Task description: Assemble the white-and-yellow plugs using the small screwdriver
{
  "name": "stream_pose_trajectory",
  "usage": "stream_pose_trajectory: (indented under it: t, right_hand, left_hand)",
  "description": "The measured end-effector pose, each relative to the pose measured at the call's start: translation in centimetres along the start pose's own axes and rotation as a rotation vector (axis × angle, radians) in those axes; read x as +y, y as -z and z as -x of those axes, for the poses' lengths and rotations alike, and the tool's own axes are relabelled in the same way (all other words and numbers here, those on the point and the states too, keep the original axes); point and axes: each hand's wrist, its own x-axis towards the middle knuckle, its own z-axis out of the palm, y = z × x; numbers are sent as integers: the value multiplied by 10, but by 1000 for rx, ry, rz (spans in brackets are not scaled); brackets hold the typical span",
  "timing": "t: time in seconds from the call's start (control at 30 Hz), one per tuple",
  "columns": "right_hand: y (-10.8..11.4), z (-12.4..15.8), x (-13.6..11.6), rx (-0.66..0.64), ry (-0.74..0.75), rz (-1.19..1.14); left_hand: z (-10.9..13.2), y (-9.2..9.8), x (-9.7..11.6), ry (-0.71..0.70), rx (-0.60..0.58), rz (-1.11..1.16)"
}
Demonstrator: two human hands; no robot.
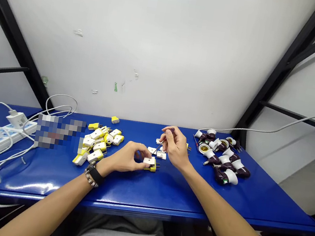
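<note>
1. Just ahead of me on the glossy blue tabletop (181,194), my left hand (125,157) pinches a white-and-yellow plastic two-pin plug (149,164), its long axis lying crosswise, pins toward 3 o'clock.
2. My right hand (175,147), nearer the pins at 1 o'clock from the plug, narrowly grips a slim dark-handled screwdriver (161,146), tip toward 7 o'clock.

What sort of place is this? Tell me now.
Probably a small electrical assembly workbench: a blue table holds piles of yellow-and-white plugs and dark lamp sockets, with a small screwdriver in use.
</note>
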Motion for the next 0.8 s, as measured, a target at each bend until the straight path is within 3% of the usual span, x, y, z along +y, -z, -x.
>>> stream_pose_trajectory:
  t: [0.2,0.37,0.5,0.8]
  right_hand:
    - [4,-3,-3,93,34,8]
    - [5,-1,-1,49,42,25]
    - [5,1,0,11,47,101]
    - [8,4,-2,-300,66,682]
  left_hand:
    - [-1,20,-12,117,84,43]
    - [0,31,-38,215,35,-10]
    - [0,29,-44,262,50,-62]
    - [-1,31,-46,444,23,-51]
